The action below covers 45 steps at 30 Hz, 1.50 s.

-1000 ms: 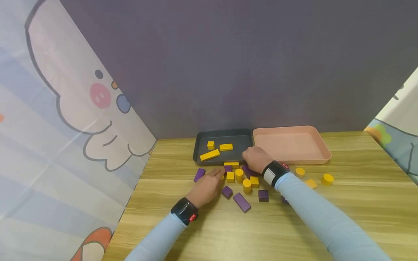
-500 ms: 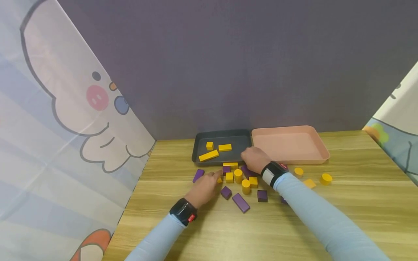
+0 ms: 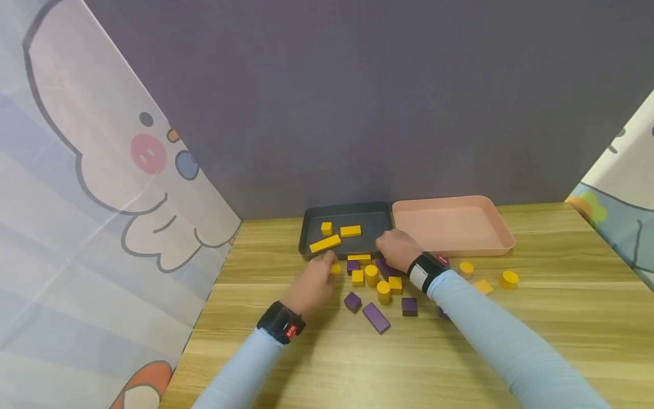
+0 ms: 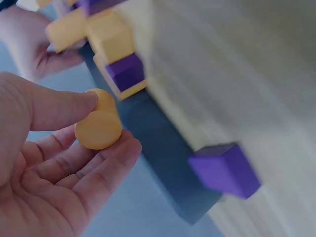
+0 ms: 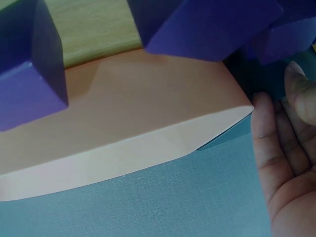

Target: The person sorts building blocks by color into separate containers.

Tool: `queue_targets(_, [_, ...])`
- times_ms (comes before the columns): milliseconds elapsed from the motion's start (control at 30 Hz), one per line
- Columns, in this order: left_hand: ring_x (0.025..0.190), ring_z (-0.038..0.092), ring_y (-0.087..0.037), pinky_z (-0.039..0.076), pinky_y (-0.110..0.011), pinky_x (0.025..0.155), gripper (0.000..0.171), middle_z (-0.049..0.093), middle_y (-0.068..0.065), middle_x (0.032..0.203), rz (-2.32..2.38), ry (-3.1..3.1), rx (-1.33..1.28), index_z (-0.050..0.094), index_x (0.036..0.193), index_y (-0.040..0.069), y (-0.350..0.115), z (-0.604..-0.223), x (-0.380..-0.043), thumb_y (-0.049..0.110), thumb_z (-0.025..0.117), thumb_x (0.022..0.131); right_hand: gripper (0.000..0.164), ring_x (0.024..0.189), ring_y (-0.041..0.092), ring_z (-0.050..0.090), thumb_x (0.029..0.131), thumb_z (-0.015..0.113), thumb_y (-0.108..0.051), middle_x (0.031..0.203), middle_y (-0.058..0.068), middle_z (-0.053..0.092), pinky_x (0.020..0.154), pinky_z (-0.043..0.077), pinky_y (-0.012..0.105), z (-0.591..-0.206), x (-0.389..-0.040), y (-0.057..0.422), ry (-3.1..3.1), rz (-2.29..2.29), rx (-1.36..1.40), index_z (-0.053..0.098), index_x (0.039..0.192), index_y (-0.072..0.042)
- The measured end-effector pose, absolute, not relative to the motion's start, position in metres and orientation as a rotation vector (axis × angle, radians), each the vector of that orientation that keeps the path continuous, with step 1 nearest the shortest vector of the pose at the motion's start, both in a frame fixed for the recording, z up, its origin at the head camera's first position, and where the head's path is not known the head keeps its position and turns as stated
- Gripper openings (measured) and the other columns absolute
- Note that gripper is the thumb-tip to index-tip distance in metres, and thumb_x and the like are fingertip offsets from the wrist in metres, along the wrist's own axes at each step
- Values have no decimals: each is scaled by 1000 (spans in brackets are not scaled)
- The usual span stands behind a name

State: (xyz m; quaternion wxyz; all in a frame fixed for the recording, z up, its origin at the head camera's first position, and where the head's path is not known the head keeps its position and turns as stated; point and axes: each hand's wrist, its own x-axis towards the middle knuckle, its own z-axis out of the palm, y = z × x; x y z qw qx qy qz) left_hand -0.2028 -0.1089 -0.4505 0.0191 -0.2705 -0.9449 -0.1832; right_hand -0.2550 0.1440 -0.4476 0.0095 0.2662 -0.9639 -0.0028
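My left hand (image 3: pixel 309 287) pinches a yellow cylinder (image 4: pixel 98 130) between thumb and fingers, just in front of the dark grey tray (image 3: pixel 370 215). Its round end faces the left wrist camera. At that tray's front right corner, my right hand (image 3: pixel 399 249) grips the wall, thumb outside and fingers over the rim, though the fingertips are partly out of sight. Three yellow blocks lie in the dark tray, among them a long bar (image 3: pixel 325 244). Beneath the right hand a purple block (image 3: pixel 386 268) is partly covered. A purple block (image 4: pixel 226 170) shows beside the tray in the left wrist view.
A pink tray (image 3: pixel 503 250) adjoins the dark one on the right. Between the hands stand yellow cylinders (image 3: pixel 384 292), yellow cubes (image 3: pixel 357 278) and purple blocks (image 3: pixel 376 317). More yellow pieces (image 3: pixel 508 279) lie right of the right forearm. A grey panel (image 3: pixel 357 102) rises behind the trays.
My left hand has taken hold of the yellow cylinder among the blocks and lifted it toward the dark tray's front edge. My right hand has stayed at the tray corner.
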Motion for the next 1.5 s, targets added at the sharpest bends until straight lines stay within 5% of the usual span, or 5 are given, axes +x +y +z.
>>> queue_targets(267, [101,70,-28,62,-35,87,34,71,-17,114,-656,-2809,-774,61,121,0,-102,-418,-231,-4,72,89,12,68,18,65,86,83,-12,78,3,74,77,63,32,-447,-256,146,-3021,-13,813,80,97,-10])
queue_targets(567, [87,67,-21,60,-30,73,30,73,-14,109,-709,-2762,-623,69,123,0,-93,-402,-268,4,72,93,9,69,17,65,87,81,-12,79,2,74,78,62,32,-446,-258,142,-3036,-6,837,80,96,-12])
queue_targets(1000, [112,68,-29,60,-37,93,35,69,-16,125,-638,-2791,-588,70,128,1,-69,-418,-315,-3,65,94,12,71,17,66,86,82,-13,79,1,74,78,63,32,-451,-254,142,-3039,-22,820,80,97,-12])
queue_targets(1500, [100,68,-26,61,-35,91,26,72,-12,116,-681,-2894,-441,71,119,5,-53,-447,-345,2,72,92,11,72,17,66,86,82,-14,80,0,74,80,63,33,-454,-257,144,-3022,-56,831,80,97,-13])
